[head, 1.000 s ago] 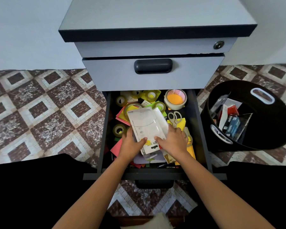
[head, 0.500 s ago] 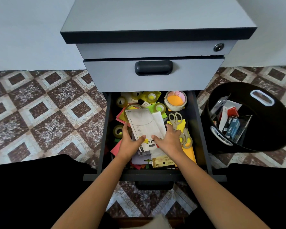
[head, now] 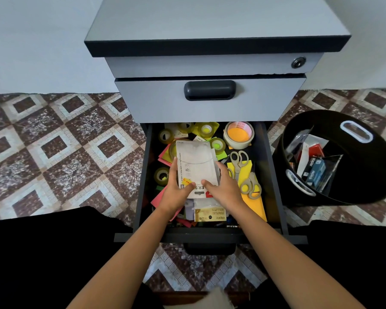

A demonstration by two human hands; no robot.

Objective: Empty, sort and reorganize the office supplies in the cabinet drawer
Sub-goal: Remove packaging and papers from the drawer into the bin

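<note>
The bottom drawer (head: 143, 197) of the grey cabinet (head: 210, 23) stands pulled out, full of supplies. A flat white packet (head: 195, 162) lies over the pile, and both hands hold its near end. My left hand (head: 176, 192) grips the left edge with the thumb on top. My right hand (head: 223, 189) grips the right edge the same way. Two pairs of scissors (head: 239, 160) lie on yellow paper to the right. Several tape rolls (head: 239, 134) sit at the back. A staples packet (head: 210, 214) lies under my wrists.
A black round basket (head: 354, 188) stands on the tiled floor right of the drawer, holding a stapler box (head: 314, 172) and other packets. The closed middle drawer (head: 210, 101) overhangs the back of the open one. My dark-clothed knees flank the drawer front.
Both hands have lifted the white packet and straightened it, drawing it slightly back from the drawer's front. The staples packet beneath has come into view.
</note>
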